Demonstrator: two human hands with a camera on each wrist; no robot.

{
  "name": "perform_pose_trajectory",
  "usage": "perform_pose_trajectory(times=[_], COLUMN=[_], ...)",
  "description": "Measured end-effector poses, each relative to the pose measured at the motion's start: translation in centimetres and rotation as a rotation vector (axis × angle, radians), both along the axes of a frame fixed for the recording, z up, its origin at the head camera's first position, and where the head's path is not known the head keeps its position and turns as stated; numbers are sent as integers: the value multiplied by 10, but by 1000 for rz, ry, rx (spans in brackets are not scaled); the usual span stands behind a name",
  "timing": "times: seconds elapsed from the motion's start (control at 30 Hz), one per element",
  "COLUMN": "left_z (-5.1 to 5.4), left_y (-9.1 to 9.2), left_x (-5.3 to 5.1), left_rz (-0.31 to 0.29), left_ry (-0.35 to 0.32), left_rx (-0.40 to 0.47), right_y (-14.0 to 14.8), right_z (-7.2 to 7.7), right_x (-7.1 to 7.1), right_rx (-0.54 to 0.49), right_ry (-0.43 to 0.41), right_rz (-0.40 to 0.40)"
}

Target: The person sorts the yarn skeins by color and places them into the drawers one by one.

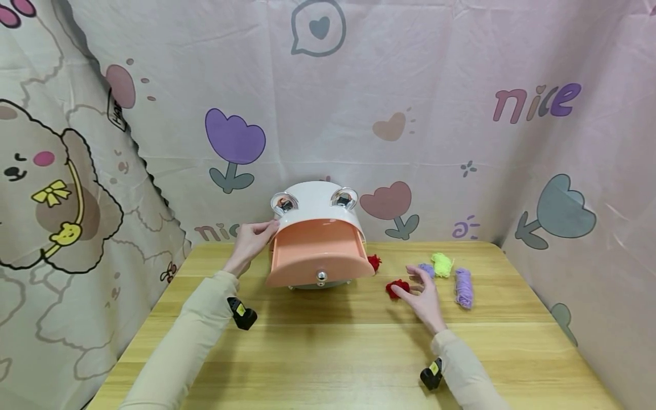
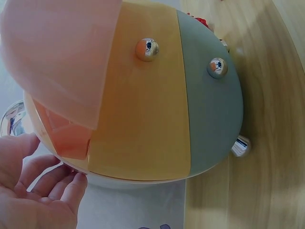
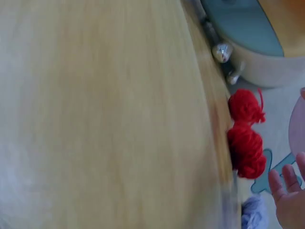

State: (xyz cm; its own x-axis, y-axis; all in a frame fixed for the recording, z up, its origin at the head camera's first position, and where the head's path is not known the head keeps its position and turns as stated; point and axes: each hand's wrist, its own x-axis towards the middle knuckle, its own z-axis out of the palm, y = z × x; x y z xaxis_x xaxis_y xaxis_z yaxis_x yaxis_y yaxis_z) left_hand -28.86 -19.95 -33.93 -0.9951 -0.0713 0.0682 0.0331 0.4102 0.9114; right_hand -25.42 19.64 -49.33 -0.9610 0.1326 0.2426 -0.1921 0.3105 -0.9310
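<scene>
A rounded white desktop drawer box (image 1: 318, 199) with two clear eye-like domes stands at the back of the table. Its top pink drawer (image 1: 320, 269) is pulled out; the yellow drawer (image 2: 143, 109) and grey-green drawer (image 2: 212, 105) beneath are closed. My left hand (image 1: 252, 242) touches the box's left side by the eye dome, fingers along the casing. On the right, my right hand (image 1: 424, 296) is spread beside a red yarn ball (image 1: 397, 289); the right wrist view shows its fingers apart from the red yarn (image 3: 246, 150). Another red yarn ball (image 1: 374, 262) sits against the box.
Right of my right hand lie a yellow-green yarn bundle (image 1: 442, 265), a small purple yarn bundle (image 1: 426, 269) and a longer purple skein (image 1: 463, 288). A printed curtain (image 1: 318, 114) hangs behind the wooden table (image 1: 328, 359).
</scene>
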Motion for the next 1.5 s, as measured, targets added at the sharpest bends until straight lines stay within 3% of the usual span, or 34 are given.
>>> perform_pose_trajectory(times=[0.33, 0.8, 1.5], left_z=[1, 0, -1], left_y=[0, -1, 0], left_x=[-1, -1, -1], left_rz=[3, -2, -1], left_ry=[-8, -6, 3], left_rx=[17, 13, 19], right_y=[11, 11, 9], right_z=[-13, -22, -25], right_x=[-8, -19, -21], right_rx=[74, 142, 223], right_ry=[-115, -192, -192], right_rz=[67, 57, 49])
